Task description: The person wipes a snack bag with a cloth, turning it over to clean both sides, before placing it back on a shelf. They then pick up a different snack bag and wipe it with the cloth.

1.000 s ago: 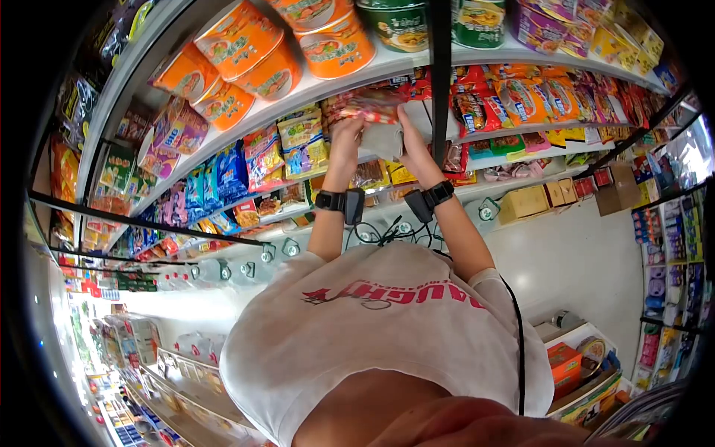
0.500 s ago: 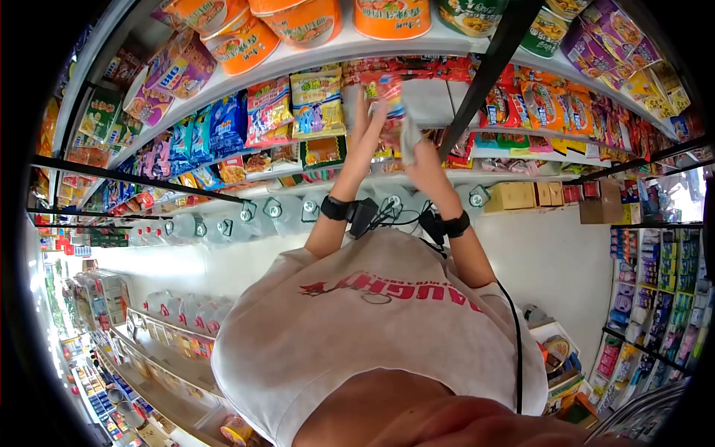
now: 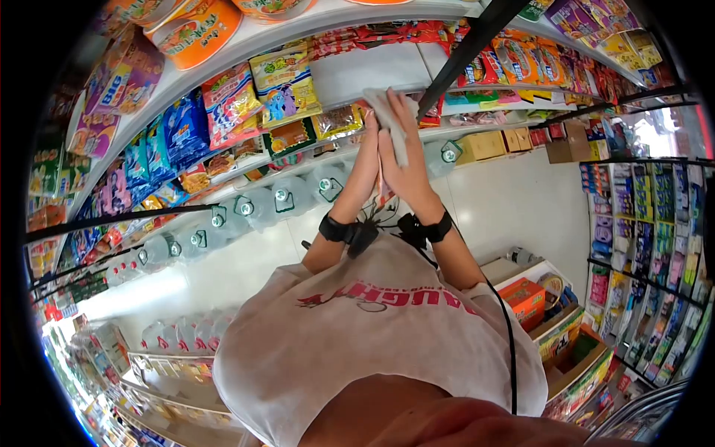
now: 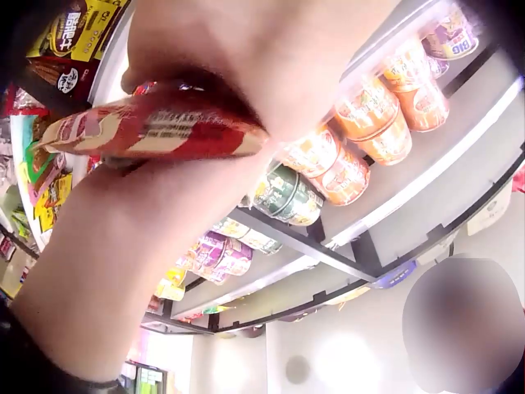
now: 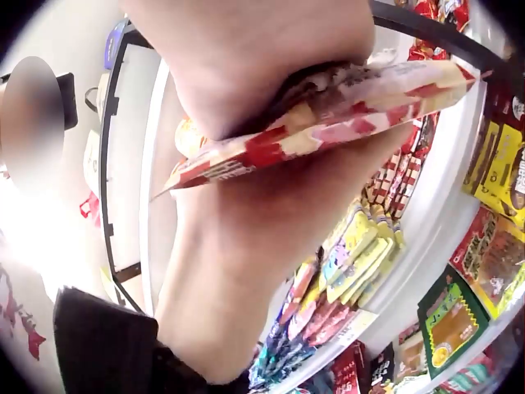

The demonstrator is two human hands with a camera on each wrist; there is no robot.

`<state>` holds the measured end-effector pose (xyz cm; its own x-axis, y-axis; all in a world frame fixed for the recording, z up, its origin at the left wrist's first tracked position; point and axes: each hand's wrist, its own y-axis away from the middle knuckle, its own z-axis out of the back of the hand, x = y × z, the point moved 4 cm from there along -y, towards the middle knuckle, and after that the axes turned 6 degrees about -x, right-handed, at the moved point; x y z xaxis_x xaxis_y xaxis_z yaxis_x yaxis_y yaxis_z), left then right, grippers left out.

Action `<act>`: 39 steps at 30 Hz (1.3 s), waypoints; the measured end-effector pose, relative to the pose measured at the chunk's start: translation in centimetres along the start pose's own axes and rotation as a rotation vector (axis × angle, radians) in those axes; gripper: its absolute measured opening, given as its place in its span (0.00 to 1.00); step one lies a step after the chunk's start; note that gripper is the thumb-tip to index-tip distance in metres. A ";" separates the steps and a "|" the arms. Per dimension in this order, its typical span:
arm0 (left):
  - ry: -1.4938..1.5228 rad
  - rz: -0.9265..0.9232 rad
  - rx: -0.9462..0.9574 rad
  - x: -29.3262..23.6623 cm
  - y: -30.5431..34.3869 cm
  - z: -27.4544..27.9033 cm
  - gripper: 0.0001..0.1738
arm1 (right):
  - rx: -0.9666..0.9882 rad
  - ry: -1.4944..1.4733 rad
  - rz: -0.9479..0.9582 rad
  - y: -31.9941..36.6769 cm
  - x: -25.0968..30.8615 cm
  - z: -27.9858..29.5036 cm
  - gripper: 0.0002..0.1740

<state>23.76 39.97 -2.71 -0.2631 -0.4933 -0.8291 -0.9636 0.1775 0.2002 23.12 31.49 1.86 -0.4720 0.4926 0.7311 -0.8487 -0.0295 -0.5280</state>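
Note:
Pressed between my two palms is a red-and-cream snack packet (image 4: 164,127), seen edge-on in both wrist views. My left hand (image 3: 363,167) lies along one side of it with straight fingers. On the other side is my right hand (image 3: 406,175), its fingers stretched forward and a grey cloth (image 3: 392,123) held between thumb and fingers. In the head view the hands cover most of the packet. Both are in front of the snack shelf (image 3: 365,74), near its front edge. Left of them stand a yellow bag (image 3: 283,86) and a pink-red bag (image 3: 231,104).
Orange noodle tubs (image 3: 197,33) stand on the shelf above. A black upright post (image 3: 469,56) runs just right of my hands. Large water bottles (image 3: 257,205) line the floor below. Behind me on the right are open cartons (image 3: 558,335).
The packet has come off the shelf, tilted upright, and is now flat between my palms. My hands have drawn back and closer together, while the view has shifted.

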 end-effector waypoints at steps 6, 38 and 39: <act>-0.143 0.005 -0.024 1.7 1.9 -0.8 0.40 | -0.041 -0.040 -0.083 3.0 1.4 2.3 0.27; -0.562 0.162 0.978 24.6 25.4 -34.6 0.20 | -1.229 -0.124 -0.852 43.1 0.5 42.1 0.23; -0.570 0.200 0.923 25.1 26.3 -35.4 0.19 | -1.218 -0.024 -0.779 43.4 1.3 43.2 0.22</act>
<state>-9.92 2.13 0.21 -0.1199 0.0381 -0.9920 -0.4368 0.8953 0.0872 -24.65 -6.67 -1.44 -0.0070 0.0229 0.9997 -0.1665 0.9857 -0.0238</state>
